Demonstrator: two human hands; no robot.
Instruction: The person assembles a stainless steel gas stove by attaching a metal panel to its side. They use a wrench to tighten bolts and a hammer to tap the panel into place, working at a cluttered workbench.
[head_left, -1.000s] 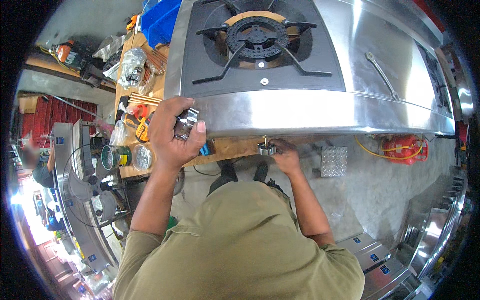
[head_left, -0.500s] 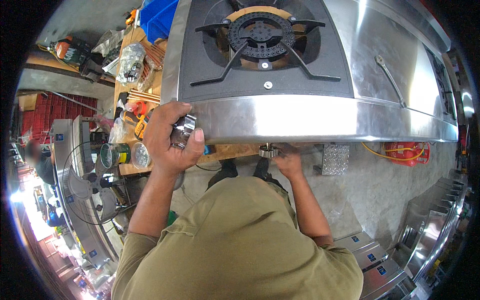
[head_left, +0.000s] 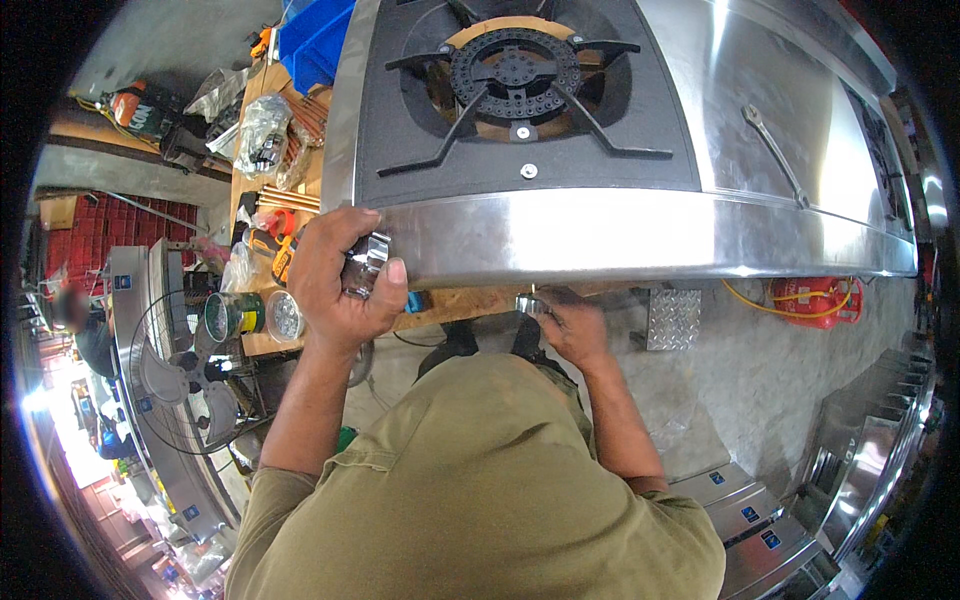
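Observation:
My left hand (head_left: 342,280) is closed around a shiny chrome knob (head_left: 366,262), at the left end of the stove's steel front edge (head_left: 560,235). Part of that knob lies hidden in the palm. Below the edge, near the middle, a second chrome knob (head_left: 529,304) sits on a thin stem. The fingers of my right hand (head_left: 575,325) close on its right side, slightly blurred. Above both hands is the stove's black top plate with a round cast-iron burner (head_left: 516,70) and its pan-support arms.
A wrench (head_left: 776,157) lies on the steel top to the right. On the left, a wooden bench (head_left: 262,345) holds a yellow-and-black tool (head_left: 283,262), copper tubes, bags and tubs. A standing fan (head_left: 190,385) is beyond it. Under the stove's right side is a red cylinder (head_left: 815,302).
My right hand has shifted a little left and its fingers now meet the middle knob. The view has moved slightly; my left hand keeps its hold.

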